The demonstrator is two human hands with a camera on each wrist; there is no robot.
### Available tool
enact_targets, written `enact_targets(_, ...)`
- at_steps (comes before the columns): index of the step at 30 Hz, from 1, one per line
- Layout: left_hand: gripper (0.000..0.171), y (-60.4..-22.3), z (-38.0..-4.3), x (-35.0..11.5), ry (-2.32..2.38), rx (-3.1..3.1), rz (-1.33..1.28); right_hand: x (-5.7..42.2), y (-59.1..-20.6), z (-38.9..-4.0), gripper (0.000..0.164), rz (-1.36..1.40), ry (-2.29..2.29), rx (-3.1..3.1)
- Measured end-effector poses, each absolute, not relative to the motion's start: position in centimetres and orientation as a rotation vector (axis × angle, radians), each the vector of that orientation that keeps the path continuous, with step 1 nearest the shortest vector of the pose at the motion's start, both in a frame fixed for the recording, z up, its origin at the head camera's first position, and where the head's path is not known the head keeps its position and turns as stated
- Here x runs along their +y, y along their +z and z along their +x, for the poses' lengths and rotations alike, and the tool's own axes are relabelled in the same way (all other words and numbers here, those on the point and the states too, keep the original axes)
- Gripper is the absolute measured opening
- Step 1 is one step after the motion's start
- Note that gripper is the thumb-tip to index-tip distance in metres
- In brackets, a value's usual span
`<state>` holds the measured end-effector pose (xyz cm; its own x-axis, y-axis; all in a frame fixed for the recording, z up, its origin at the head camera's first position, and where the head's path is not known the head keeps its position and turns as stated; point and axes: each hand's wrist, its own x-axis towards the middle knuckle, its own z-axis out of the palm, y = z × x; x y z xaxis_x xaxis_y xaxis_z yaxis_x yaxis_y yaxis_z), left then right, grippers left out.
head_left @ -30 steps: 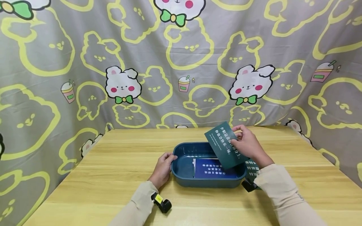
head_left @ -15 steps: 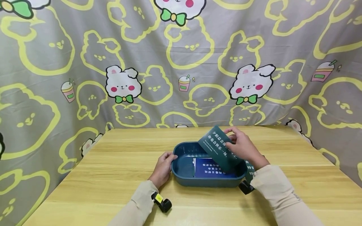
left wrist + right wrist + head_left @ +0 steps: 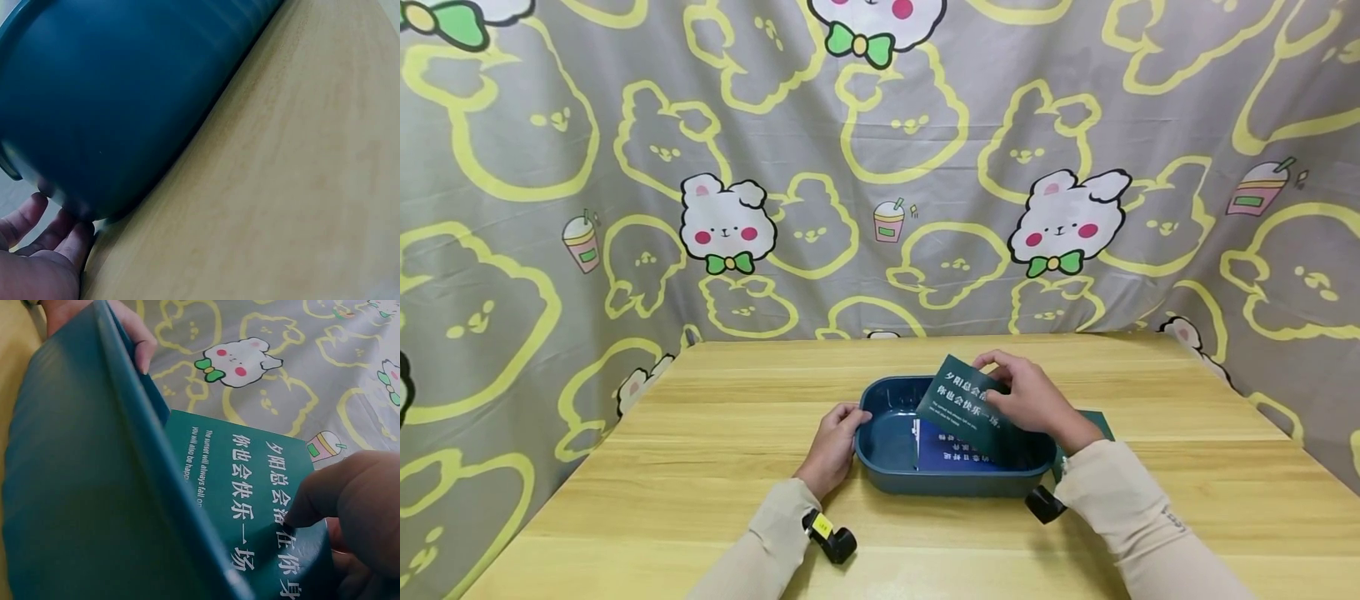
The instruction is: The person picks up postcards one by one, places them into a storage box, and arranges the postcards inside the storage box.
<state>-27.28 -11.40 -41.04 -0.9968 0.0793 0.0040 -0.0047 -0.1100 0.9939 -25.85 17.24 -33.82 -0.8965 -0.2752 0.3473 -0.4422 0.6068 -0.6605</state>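
Observation:
A dark blue-green plastic tub [image 3: 955, 485] with rounded corners stands on the table. My left hand [image 3: 833, 446] grips its left end, thumb over the rim and fingers against the outer wall, as the left wrist view shows from below. Inside the tub lies a blue card [image 3: 936, 454] with white lettering. Above it my right hand [image 3: 1030, 396] pinches a dark green card [image 3: 958, 400] with white lettering along its right edge. The card is tilted, its lower part within the tub. In the right wrist view, thumb and fingers [image 3: 362, 506] hold this card behind the rim.
Another green card [image 3: 1096, 423] lies on the table right of the tub, partly hidden by my right wrist. The wooden table [image 3: 647, 500] ends at a grey patterned cloth [image 3: 820, 167] at the back and sides. Black wrist cameras [image 3: 831, 537] hang at both cuffs.
My right hand has brought the green card left and down, lower into the tub and over more of the blue card. The left hand and the tub have stayed put.

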Motion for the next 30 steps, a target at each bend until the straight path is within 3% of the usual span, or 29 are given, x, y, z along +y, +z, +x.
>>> enact_targets(18, 0.023, -41.0, -27.2, -11.4, 2.302, 2.046, 0.098, 16.3, -35.2, -26.0, 0.034, 0.749, 0.911, -2.782)
enact_targets(30, 0.024, -41.0, -27.4, -11.5, 2.296, 2.05, 0.104, 15.8, -35.7, -26.1, 0.051, 0.743, 0.766, -2.856)
